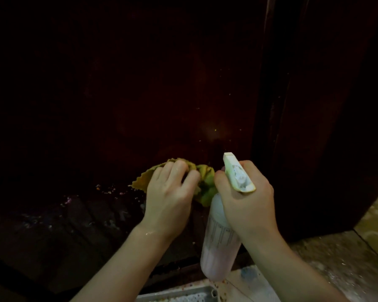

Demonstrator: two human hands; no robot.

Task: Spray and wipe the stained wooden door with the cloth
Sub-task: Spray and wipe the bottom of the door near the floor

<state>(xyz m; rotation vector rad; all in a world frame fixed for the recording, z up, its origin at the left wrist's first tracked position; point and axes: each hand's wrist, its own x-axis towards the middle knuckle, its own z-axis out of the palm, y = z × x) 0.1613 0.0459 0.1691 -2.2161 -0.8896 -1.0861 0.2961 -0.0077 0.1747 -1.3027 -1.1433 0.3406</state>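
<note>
Head view, left hand [169, 192]: fingers grip crumpled yellow-green cloth [202, 184] against dark stained wooden door [140, 94].
Right hand [247, 199], 3 o'clock of cloth: fingers grip translucent white plastic spray bottle [218, 247].

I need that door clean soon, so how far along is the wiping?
Done: unclear, the upper door is too dark to judge. In hand: the left hand presses the cloth low on the door; the right hand holds the spray bottle. Left: specks beside the cloth.
</note>
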